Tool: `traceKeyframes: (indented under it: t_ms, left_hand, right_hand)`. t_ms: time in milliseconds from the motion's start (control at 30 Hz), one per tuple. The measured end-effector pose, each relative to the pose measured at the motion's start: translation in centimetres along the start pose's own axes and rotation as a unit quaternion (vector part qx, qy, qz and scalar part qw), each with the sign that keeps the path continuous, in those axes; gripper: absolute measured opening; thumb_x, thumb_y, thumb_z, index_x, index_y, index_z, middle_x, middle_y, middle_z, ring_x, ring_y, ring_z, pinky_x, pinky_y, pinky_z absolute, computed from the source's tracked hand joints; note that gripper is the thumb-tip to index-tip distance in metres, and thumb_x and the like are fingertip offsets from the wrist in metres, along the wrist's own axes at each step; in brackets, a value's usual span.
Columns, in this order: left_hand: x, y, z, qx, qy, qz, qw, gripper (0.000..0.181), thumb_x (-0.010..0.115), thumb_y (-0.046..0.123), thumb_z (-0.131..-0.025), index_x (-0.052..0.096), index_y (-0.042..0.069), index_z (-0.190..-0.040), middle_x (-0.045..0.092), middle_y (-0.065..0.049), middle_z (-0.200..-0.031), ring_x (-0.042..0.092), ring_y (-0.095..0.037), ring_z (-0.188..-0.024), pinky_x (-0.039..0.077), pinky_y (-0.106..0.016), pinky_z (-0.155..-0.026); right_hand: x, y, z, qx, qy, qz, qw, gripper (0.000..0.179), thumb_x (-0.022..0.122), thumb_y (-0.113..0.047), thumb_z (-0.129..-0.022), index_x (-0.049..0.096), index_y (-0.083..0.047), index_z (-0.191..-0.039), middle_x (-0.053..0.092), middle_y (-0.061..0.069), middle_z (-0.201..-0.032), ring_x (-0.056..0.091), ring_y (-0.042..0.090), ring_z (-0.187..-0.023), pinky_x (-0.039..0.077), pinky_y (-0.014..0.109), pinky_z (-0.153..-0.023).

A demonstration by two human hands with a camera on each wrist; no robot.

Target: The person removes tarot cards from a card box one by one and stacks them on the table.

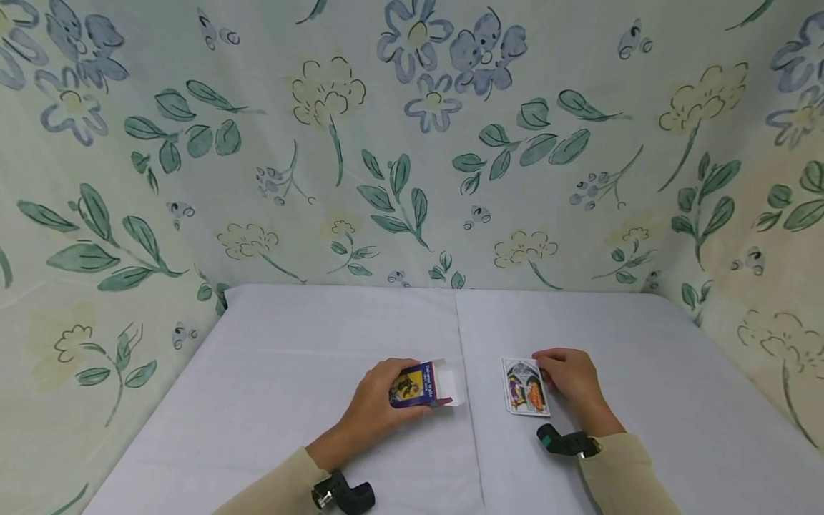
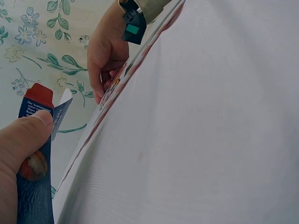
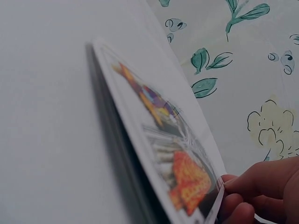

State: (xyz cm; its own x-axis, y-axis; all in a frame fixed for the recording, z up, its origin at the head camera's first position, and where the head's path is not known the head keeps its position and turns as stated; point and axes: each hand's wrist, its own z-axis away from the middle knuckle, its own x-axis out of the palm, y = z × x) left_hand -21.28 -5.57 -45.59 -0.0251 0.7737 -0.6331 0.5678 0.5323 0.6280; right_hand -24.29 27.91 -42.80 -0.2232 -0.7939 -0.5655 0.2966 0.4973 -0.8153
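My left hand [image 1: 376, 406] grips a blue tarot card box [image 1: 412, 385] with a yellow picture panel. The box's white flap [image 1: 448, 383] stands open toward the right, and in the left wrist view the thumb presses on the narrow side of the box [image 2: 35, 186]. To the right, a small stack of tarot cards [image 1: 526, 387] lies face up on the cloth, a colourful picture on top. My right hand [image 1: 575, 379] is at the stack's right edge. In the right wrist view, its thumb and finger pinch the edge of the top card [image 3: 161, 140]. The inside of the box is hidden.
A white cloth [image 1: 309, 336] covers the table, with a crease running front to back between the hands. Floral fabric [image 1: 412, 186] hangs behind the table and along both sides. Each wrist wears a black camera mount, such as the right one [image 1: 566, 442].
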Motion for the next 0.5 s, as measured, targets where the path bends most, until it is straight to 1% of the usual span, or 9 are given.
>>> traceKeyframes:
  t_ms: [200,500]
  left_hand:
    - [0.20,-0.09,0.00,0.009,0.004,-0.006,0.9999,0.071,0.082,0.044,-0.073,0.053,0.019,-0.133,0.057,0.010,-0.124,0.051,-0.008,-0.108,0.045,-0.038,-0.090]
    - [0.10,0.09,-0.01,-0.016,-0.004,0.005,0.9999,0.072,0.084,0.043,-0.071,0.055,0.019,-0.132,0.056,0.014,-0.124,0.050,-0.005,-0.110,0.045,-0.039,-0.092]
  right_hand:
    - [-0.02,0.13,0.06,-0.006,0.004,-0.003,1.0000,0.030,0.053,-0.017,-0.095,0.066,0.001,-0.115,0.062,0.017,-0.100,0.055,0.023,-0.080,0.043,0.015,-0.050]
    - [0.04,0.29,0.00,-0.010,0.008,0.002,0.9999,0.028,0.054,-0.015,-0.094,0.067,0.001,-0.113,0.062,0.015,-0.093,0.055,0.021,-0.075,0.043,0.018,-0.049]
